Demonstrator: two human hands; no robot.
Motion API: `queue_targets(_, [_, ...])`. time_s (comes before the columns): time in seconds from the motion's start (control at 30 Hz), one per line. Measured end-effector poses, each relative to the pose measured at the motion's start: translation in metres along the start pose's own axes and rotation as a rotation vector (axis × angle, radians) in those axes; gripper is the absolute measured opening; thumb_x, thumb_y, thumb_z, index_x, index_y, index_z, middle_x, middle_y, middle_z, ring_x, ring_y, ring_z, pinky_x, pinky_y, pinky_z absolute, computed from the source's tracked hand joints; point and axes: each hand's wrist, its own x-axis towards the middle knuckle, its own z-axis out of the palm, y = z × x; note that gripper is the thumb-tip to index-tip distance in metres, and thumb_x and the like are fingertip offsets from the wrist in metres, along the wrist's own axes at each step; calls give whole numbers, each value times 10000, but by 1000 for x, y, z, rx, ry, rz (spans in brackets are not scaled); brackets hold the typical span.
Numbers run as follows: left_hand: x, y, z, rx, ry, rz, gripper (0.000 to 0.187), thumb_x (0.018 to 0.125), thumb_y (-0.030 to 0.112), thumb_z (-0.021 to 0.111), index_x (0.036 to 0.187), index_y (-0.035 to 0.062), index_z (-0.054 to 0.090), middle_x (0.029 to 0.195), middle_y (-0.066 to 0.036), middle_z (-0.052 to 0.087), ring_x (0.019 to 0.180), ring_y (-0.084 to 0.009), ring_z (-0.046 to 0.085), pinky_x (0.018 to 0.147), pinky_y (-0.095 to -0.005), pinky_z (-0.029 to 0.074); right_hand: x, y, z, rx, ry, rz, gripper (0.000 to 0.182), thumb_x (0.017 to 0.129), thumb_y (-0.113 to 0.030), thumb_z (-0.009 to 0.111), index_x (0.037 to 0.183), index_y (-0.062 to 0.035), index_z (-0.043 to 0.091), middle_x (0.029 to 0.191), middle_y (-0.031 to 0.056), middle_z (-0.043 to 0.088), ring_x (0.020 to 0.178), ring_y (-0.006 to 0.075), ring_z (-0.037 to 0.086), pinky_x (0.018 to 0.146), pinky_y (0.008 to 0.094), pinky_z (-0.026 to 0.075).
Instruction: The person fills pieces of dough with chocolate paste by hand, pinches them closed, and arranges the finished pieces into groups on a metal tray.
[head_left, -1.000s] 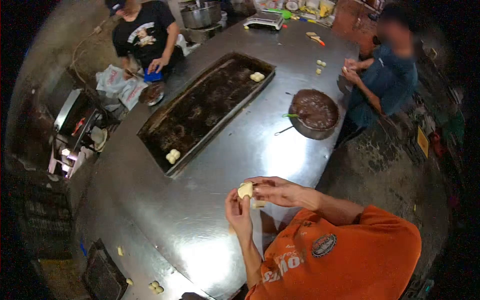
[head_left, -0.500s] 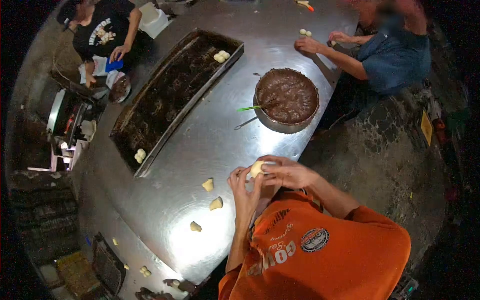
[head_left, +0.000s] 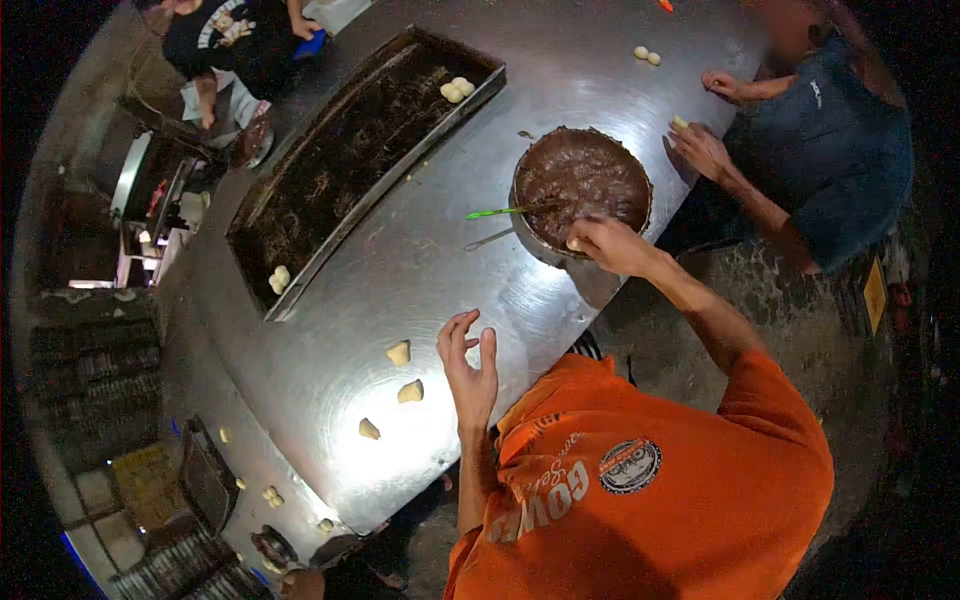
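My left hand (head_left: 468,372) is raised over the near part of the metal table, palm turned inward. Its fingers are bent and apart from the thumb, and no dough shows between them. At the near rim of a round bowl of thick brown filling (head_left: 590,178), my right hand (head_left: 612,245) is closed with its fingers curled down. Something small and pale may be at its fingertips, but I cannot make it out. Left of my left hand lie several pieces of pale dough (head_left: 411,391). A green-handled utensil (head_left: 493,213) rests in the filling.
A long dark baking tray (head_left: 350,160) lies across the table, with dough ball clusters (head_left: 457,90) at its ends. One co-worker's hand (head_left: 703,152) touches dough at the right; another person (head_left: 225,40) is at the upper left. More dough balls (head_left: 272,496) lie at lower left.
My hands have parted. The right one has moved from the dough ball between them to the bowl, while the left stays near its place; the ball is no longer visible there.
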Motion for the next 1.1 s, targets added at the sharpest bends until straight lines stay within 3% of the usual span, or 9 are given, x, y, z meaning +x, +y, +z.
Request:
queue_targets(0.07, [4, 5, 2, -23, 17, -29, 332, 956, 209, 655, 1250, 60, 609, 1287, -126, 534, 1195, -252, 493, 895, -341, 490, 2, 3, -5, 165, -81, 112, 166, 889, -125, 649, 1044, -65, 635, 982, 164, 654, 942, 358, 630, 775, 425, 517])
queue_targets(0.2, [14, 12, 17, -225, -144, 21, 382, 976, 199, 627, 1325, 60, 556, 1291, -124, 568, 1144, -229, 550, 958, -338, 458, -11, -11, -11, 1196, -139, 351, 306, 973, -202, 633, 1175, 21, 573, 1031, 45, 658, 911, 113, 628, 774, 259, 511])
queue_targets(0.43, [35, 12, 27, -634, -240, -80, 536, 987, 278, 622, 1435, 50, 438, 1212, -58, 625, 1144, -195, 563, 1066, -401, 387, -25, -79, 41, 2063, -190, 320, 231, 979, -102, 576, 1207, -86, 608, 1207, 94, 651, 1123, 249, 626, 980, 379, 496])
queue_targets(0.6, [23, -4, -17, -1137, -53, -236, 488, 1014, 241, 571, 1438, 49, 425, 1176, -44, 593, 1127, -151, 572, 941, -351, 505, -19, -144, 52, 1836, -124, 260, 350, 953, -100, 627, 1289, -38, 551, 1222, 110, 634, 1107, 204, 620, 975, 352, 489])
queue_targets(0.63, [19, 2, -28, -1143, -29, -232, 488, 1014, 241, 571, 1438, 49, 425, 1176, -44, 593, 1127, -151, 572, 941, -351, 505, -17, -167, 49, 1593, -42, 220, 505, 924, -56, 660, 1388, 0, 466, 1247, 125, 616, 1077, 202, 623, 957, 323, 491])
queue_targets(0.77, [-3, 8, -60, -1037, 42, -128, 545, 1037, 251, 519, 1508, 48, 334, 1295, -72, 521, 1191, -199, 546, 1003, -365, 487, -7, -204, 56, 819, 115, -115, 418, 890, 7, 671, 1301, -19, 595, 1219, 106, 600, 1040, 216, 614, 900, 307, 499])
queue_targets(0.93, [-36, 5, -88, -408, 162, 177, 508, 1023, 118, 491, 1510, 62, 358, 1316, -115, 513, 1188, -239, 527, 977, -352, 472, 8, -239, 54, 248, 115, -532, 304, 834, 45, 698, 1130, -22, 709, 1221, 108, 539, 949, 251, 617, 811, 338, 524])
queue_targets(1.0, [-47, 1, -97, -11, 195, 334, 454, 1023, 120, 481, 1470, 61, 421, 1349, -132, 500, 1227, -262, 508, 982, -388, 474, 11, -258, 61, 363, 75, -469, 284, 830, 47, 701, 1109, -5, 701, 1205, 114, 552, 967, 250, 618, 812, 340, 530])
queue_targets(1.1, [-53, -14, -104, -61, 212, 355, 434, 1023, 153, 506, 1439, 41, 444, 1331, -125, 507, 1211, -244, 524, 979, -380, 488, 17, -268, 77, 393, 71, -468, 212, 839, 39, 705, 1048, 41, 676, 1111, 121, 601, 965, 223, 638, 811, 326, 549])
